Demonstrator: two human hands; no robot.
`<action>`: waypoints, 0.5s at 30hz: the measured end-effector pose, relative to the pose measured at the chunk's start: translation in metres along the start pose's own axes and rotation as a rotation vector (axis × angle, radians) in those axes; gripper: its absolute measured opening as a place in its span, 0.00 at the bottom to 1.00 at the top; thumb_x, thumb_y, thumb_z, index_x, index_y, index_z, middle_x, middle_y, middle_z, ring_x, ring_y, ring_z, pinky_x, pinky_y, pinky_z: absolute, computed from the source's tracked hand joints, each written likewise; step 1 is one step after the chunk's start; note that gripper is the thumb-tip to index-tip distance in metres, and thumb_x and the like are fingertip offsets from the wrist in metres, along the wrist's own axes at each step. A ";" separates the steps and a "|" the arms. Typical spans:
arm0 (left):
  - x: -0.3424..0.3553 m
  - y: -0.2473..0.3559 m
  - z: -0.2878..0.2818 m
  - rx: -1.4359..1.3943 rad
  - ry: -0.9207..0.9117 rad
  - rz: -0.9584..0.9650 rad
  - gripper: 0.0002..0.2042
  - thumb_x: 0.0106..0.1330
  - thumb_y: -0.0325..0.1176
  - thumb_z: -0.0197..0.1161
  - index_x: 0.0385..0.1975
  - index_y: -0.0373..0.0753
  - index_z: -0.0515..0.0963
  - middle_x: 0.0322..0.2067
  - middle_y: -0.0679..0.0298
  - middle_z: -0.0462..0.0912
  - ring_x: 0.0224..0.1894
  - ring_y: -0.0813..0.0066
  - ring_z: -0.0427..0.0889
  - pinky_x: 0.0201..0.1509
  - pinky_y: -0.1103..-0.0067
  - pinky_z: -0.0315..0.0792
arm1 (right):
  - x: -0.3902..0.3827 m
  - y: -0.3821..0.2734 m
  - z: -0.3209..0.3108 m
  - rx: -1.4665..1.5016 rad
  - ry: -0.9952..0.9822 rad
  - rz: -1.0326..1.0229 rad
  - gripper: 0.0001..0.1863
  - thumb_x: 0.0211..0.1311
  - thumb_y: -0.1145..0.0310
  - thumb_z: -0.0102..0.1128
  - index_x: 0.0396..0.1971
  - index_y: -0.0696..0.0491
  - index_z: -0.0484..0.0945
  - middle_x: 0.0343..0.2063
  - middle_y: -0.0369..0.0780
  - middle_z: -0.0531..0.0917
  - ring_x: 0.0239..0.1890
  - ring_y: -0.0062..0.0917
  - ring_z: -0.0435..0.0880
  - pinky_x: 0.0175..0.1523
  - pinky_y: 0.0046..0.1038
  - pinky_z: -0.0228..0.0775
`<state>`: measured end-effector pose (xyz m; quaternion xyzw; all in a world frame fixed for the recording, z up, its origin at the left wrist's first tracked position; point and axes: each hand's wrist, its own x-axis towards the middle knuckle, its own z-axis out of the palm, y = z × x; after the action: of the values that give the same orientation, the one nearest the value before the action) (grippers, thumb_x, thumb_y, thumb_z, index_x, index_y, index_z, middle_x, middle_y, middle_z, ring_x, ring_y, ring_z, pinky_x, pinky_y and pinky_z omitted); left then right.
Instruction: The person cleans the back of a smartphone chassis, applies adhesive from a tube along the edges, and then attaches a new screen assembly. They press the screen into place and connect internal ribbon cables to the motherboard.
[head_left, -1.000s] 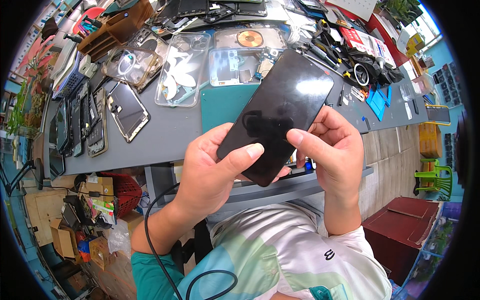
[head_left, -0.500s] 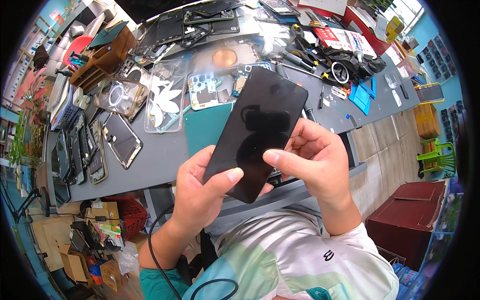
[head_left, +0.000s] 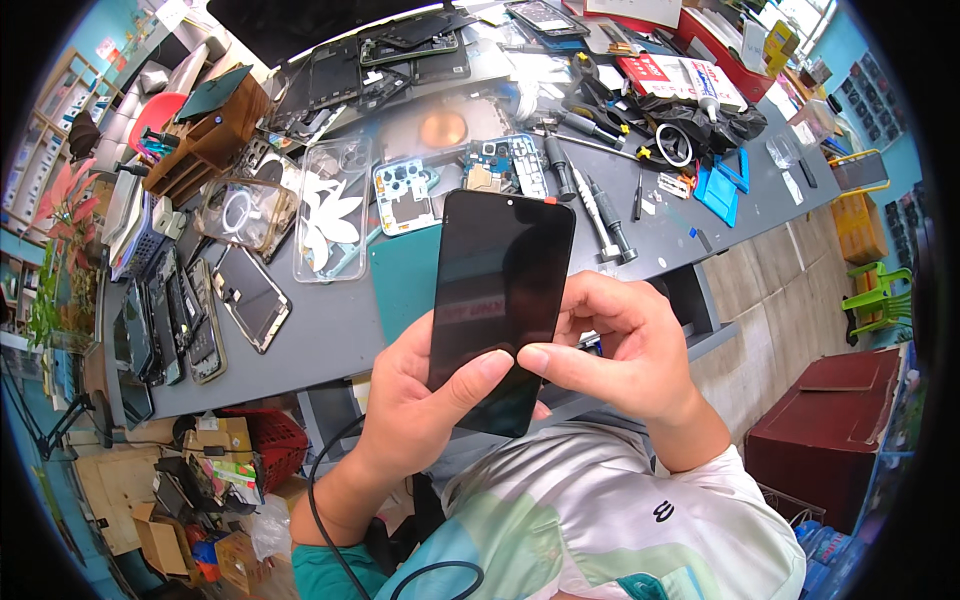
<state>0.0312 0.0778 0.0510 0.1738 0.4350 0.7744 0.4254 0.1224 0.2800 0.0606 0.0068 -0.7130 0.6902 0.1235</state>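
Observation:
A black smartphone [head_left: 502,270] with a dark, reflective screen is held up in front of me, over the bench's near edge. My left hand [head_left: 425,390] grips its lower left side, thumb across the glass and a fingertip showing past the opposite edge. My right hand [head_left: 620,340] pinches the lower right side, its thumb on the screen beside the left thumb and its other fingers curled behind. Beyond the phone lie an opened phone body [head_left: 405,195] and a blue circuit board [head_left: 490,165]. A green mat [head_left: 405,280] is partly hidden behind the phone and left hand.
Screwdrivers [head_left: 605,220] lie right of the boards. At left are a clear plastic box [head_left: 325,240], a detached phone panel [head_left: 248,290] and several stacked phones [head_left: 185,320]. An open drawer [head_left: 690,305] juts from the bench at right. A black cable [head_left: 312,490] loops by my left forearm.
The phone has come lower and turned from a rightward lean to nearly upright. Both hands still grip it, and the screwdrivers and blue board behind show more fully.

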 end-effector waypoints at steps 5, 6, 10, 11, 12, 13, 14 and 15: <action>-0.001 -0.002 0.000 0.024 -0.015 0.018 0.19 0.79 0.24 0.61 0.66 0.27 0.69 0.58 0.48 0.83 0.51 0.61 0.90 0.54 0.64 0.91 | -0.001 -0.004 0.006 -0.114 0.069 -0.040 0.11 0.68 0.70 0.76 0.42 0.62 0.86 0.25 0.35 0.89 0.25 0.11 0.84 0.31 0.17 0.74; -0.002 -0.001 0.000 0.028 -0.013 0.014 0.19 0.79 0.24 0.61 0.66 0.27 0.69 0.58 0.48 0.83 0.52 0.61 0.90 0.54 0.64 0.91 | -0.002 -0.007 0.006 -0.165 0.073 -0.037 0.11 0.69 0.70 0.75 0.42 0.62 0.87 0.25 0.36 0.89 0.24 0.11 0.84 0.30 0.18 0.74; -0.002 -0.001 0.001 0.031 -0.022 0.020 0.20 0.79 0.23 0.61 0.67 0.27 0.69 0.59 0.48 0.82 0.52 0.62 0.89 0.55 0.64 0.90 | -0.002 -0.013 0.009 -0.226 0.090 -0.075 0.10 0.72 0.71 0.72 0.43 0.63 0.87 0.24 0.39 0.88 0.23 0.13 0.85 0.28 0.19 0.73; -0.002 -0.002 0.001 0.036 -0.022 0.022 0.20 0.79 0.23 0.61 0.67 0.27 0.69 0.59 0.48 0.82 0.52 0.62 0.89 0.54 0.64 0.90 | -0.002 -0.014 0.010 -0.219 0.090 -0.070 0.10 0.72 0.71 0.71 0.44 0.64 0.87 0.24 0.39 0.88 0.22 0.13 0.86 0.27 0.19 0.73; -0.003 -0.002 0.001 0.040 -0.022 0.026 0.20 0.79 0.23 0.60 0.67 0.27 0.69 0.59 0.48 0.82 0.52 0.62 0.89 0.54 0.64 0.90 | -0.002 -0.015 0.010 -0.213 0.089 -0.065 0.10 0.72 0.72 0.71 0.45 0.64 0.87 0.24 0.39 0.88 0.22 0.14 0.86 0.27 0.20 0.73; -0.003 -0.002 0.001 0.044 -0.021 0.030 0.20 0.79 0.23 0.60 0.67 0.27 0.69 0.59 0.49 0.82 0.52 0.62 0.89 0.54 0.64 0.90 | -0.002 -0.016 0.010 -0.208 0.088 -0.060 0.10 0.73 0.72 0.70 0.45 0.64 0.87 0.24 0.39 0.88 0.22 0.15 0.87 0.26 0.20 0.73; -0.002 -0.003 0.002 0.048 -0.019 0.033 0.20 0.79 0.23 0.60 0.67 0.27 0.69 0.60 0.49 0.82 0.52 0.62 0.89 0.54 0.64 0.90 | -0.003 -0.016 0.010 -0.215 0.091 -0.060 0.10 0.73 0.72 0.70 0.46 0.64 0.87 0.24 0.39 0.88 0.21 0.15 0.87 0.26 0.20 0.73; -0.002 -0.003 0.002 0.052 -0.017 0.038 0.20 0.79 0.23 0.60 0.68 0.27 0.69 0.60 0.49 0.82 0.52 0.62 0.89 0.54 0.64 0.90 | -0.003 -0.016 0.011 -0.220 0.094 -0.060 0.10 0.73 0.72 0.70 0.46 0.64 0.87 0.24 0.39 0.88 0.21 0.15 0.87 0.25 0.20 0.73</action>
<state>0.0355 0.0778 0.0502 0.1994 0.4482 0.7691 0.4097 0.1262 0.2681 0.0756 -0.0177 -0.7774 0.6032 0.1773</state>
